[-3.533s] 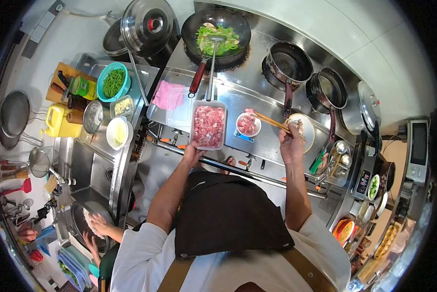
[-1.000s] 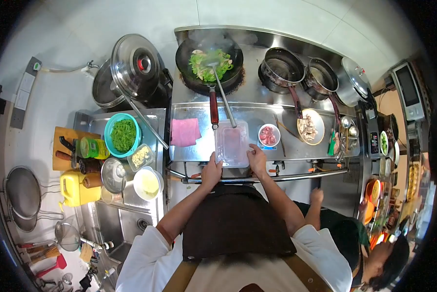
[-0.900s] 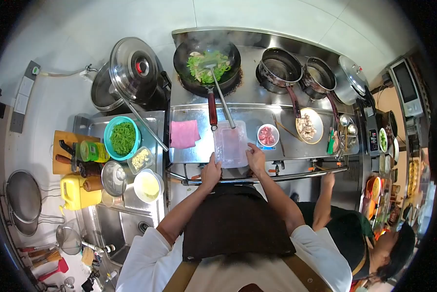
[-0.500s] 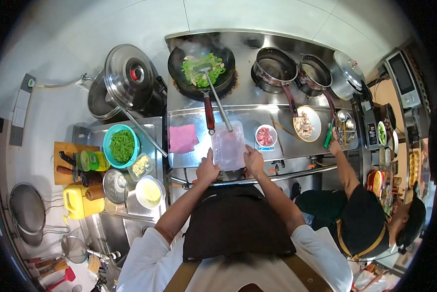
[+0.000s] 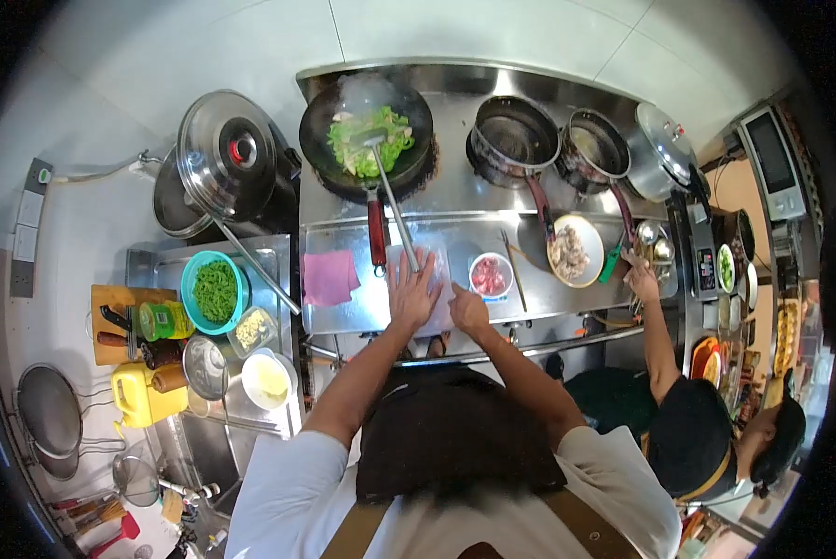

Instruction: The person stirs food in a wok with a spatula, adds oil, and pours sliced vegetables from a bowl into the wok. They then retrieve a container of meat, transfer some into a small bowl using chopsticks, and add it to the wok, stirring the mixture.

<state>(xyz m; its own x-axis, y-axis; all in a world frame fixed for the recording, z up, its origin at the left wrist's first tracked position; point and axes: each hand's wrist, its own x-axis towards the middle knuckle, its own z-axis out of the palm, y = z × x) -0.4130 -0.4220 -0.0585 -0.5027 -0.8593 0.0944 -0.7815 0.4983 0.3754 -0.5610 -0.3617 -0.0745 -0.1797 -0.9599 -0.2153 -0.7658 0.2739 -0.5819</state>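
Observation:
A clear plastic container (image 5: 434, 322) sits at the front of the steel counter, below the wok handle. My left hand (image 5: 413, 291) lies across it with fingers stretched out, covering much of it. At its right edge, my right hand (image 5: 469, 309) is closed with curled fingers on the rim. Steam rises from a black wok (image 5: 317, 140) holding green vegetables (image 5: 362, 154) and pale slices. A spatula (image 5: 395, 205) rests in the wok, its handle reaching down to my left fingertips. Right of the container stands a white bowl of raw red meat (image 5: 490, 277).
A pink cloth (image 5: 330, 278) lies left of the container. Two saucepans (image 5: 516, 140) (image 5: 593, 144) stand behind a bowl of sliced food (image 5: 576, 252). At right, a co-worker's hand (image 5: 640, 278) reaches near a green-handled tool (image 5: 611, 265). A turquoise bowl of greens (image 5: 215, 291) sits left.
My left hand has gone from gripping the container's left edge to lying over it with fingers spread. My right hand has stayed at the right edge. The whole view has shifted slightly.

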